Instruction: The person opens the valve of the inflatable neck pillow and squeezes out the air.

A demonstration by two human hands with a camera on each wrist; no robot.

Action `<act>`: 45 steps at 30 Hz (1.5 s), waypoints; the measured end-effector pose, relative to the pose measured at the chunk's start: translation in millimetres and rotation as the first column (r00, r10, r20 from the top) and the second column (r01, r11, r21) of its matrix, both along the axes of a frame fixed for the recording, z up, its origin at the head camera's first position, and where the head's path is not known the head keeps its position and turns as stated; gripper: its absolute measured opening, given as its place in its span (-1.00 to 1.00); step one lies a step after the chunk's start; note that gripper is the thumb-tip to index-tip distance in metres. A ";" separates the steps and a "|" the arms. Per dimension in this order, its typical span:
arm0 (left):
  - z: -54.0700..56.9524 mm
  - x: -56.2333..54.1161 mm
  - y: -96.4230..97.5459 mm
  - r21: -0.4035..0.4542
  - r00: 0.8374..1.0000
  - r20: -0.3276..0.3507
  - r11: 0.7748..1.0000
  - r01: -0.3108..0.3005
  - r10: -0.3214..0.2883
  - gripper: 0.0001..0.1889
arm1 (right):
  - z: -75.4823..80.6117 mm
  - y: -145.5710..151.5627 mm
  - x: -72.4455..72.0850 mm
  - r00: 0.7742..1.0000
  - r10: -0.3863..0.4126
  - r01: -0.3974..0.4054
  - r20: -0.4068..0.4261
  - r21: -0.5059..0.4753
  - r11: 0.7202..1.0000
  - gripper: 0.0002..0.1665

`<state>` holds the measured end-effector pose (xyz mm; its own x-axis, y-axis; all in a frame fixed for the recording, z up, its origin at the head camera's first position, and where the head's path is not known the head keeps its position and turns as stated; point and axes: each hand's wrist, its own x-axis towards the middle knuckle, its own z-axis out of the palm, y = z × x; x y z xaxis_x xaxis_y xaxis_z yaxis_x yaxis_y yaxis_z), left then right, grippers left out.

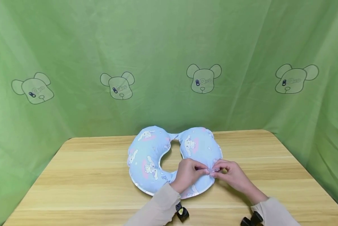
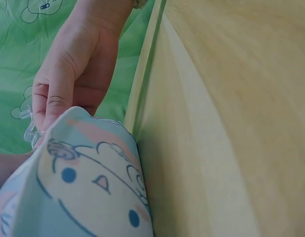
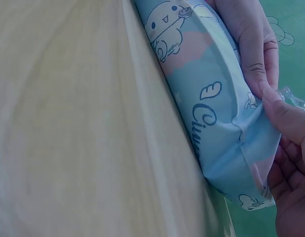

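A light-blue inflatable neck pillow [image 1: 146,157], printed with white long-eared cartoon puppies, lies puffed up on the table. My left hand [image 1: 187,174] reaches over its right lobe and pinches at a clear plastic air valve [image 3: 293,98]. From the right side, my right hand [image 1: 232,175] pinches at the same spot, thumb and fingertips meeting those of the left. The pillow's cover [image 3: 251,143] puckers beneath the right hand in the right wrist view. Clear plastic [image 2: 29,127] sticks out beside the right fingertips in the left wrist view; fingers hide the valve's base.
The wooden table [image 1: 81,175] extends on both sides of the pillow. A green curtain [image 1: 163,40] with bear-head outlines hangs behind its back edge. Black wrist cameras [image 1: 182,212] sit below the sleeves.
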<state>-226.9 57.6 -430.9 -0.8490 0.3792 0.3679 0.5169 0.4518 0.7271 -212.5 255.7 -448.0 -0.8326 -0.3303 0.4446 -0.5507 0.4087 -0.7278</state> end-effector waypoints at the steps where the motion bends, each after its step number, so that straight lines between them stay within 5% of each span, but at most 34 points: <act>1: -0.4 0.1 0.1 0.002 1.000 0.010 1.000 -0.001 0.001 -0.92 | -0.5 -0.6 -0.1 1.000 0.000 0.000 -0.006 -0.004 1.000 -0.82; 11: -3.2 -0.3 -1.5 0.008 1.000 0.020 1.000 -0.003 0.003 -0.94 | -0.4 -4.8 2.4 0.998 -0.056 0.055 -0.028 -0.054 0.997 -0.83; 21: -5.8 -2.4 -3.9 0.059 0.996 0.092 0.998 -0.001 -0.005 -0.95 | -6.5 -5.2 2.1 0.987 -0.055 0.080 0.148 -0.169 0.982 -0.91; 45: -12.7 -6.0 -5.3 0.082 0.979 0.205 0.996 -0.026 0.009 -0.96 | -8.8 -8.9 3.1 0.970 -0.113 0.138 0.215 -0.106 0.985 -0.89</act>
